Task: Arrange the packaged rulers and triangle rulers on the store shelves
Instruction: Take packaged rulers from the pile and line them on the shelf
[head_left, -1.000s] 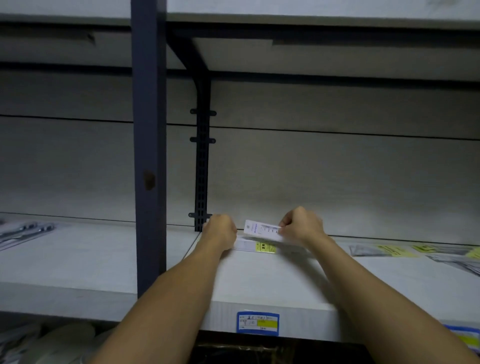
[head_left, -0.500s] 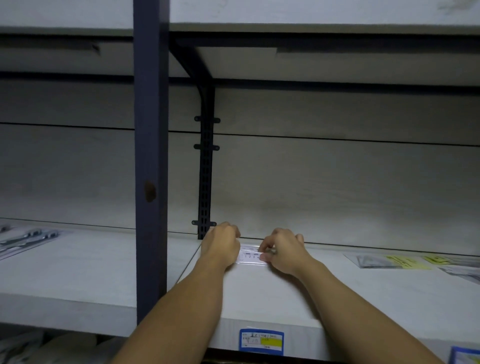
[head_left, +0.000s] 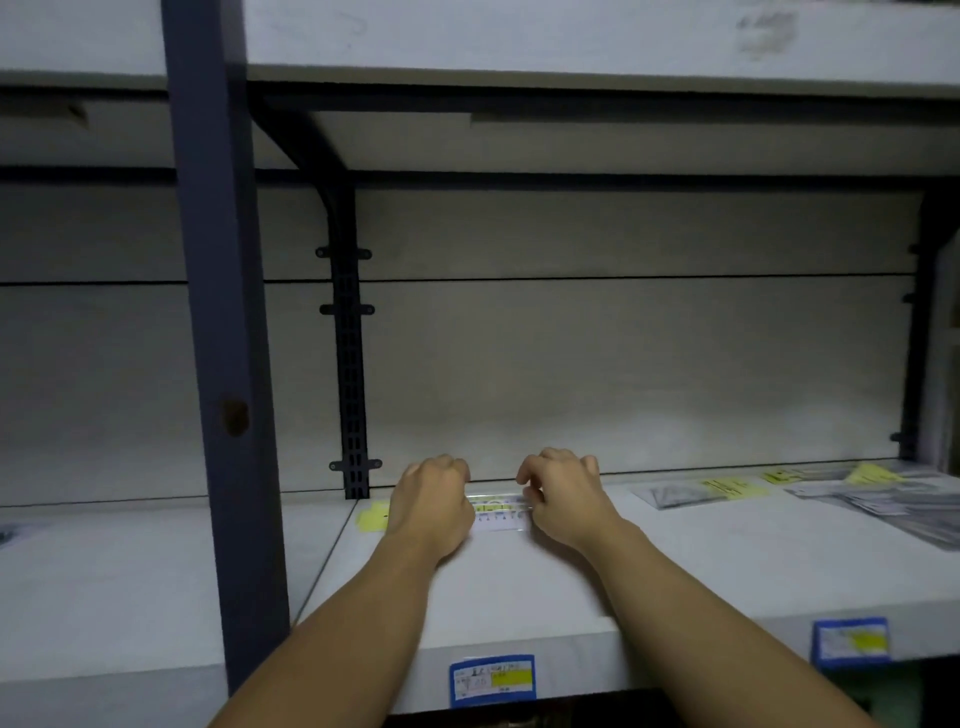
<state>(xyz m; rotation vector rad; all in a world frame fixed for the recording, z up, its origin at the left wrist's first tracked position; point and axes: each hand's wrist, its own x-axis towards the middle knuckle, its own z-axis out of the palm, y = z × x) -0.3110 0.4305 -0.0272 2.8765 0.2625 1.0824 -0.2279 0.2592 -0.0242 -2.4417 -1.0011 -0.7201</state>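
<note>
A stack of packaged rulers (head_left: 500, 512) lies flat near the back of the white shelf board (head_left: 519, 587), lengthwise along the back wall. Its yellow label end (head_left: 372, 517) sticks out to the left. My left hand (head_left: 432, 501) sits with curled fingers over the left part of the stack. At the stack's right end, the curled fingers and thumb of my right hand (head_left: 565, 496) pinch the top package. The middle stretch with printed scale marks shows between the two hands.
Packaged triangle rulers (head_left: 696, 491) and more packets (head_left: 883, 501) lie further right on the same shelf. A blue upright post (head_left: 218, 312) and a black bracket rail (head_left: 352, 374) stand to the left. Price tags (head_left: 492, 678) (head_left: 852, 640) mark the front edge. Another shelf hangs overhead.
My right hand lowered the raised ruler package flat onto the stack. Both hands now sit at its two ends, and the view has shifted to the right.
</note>
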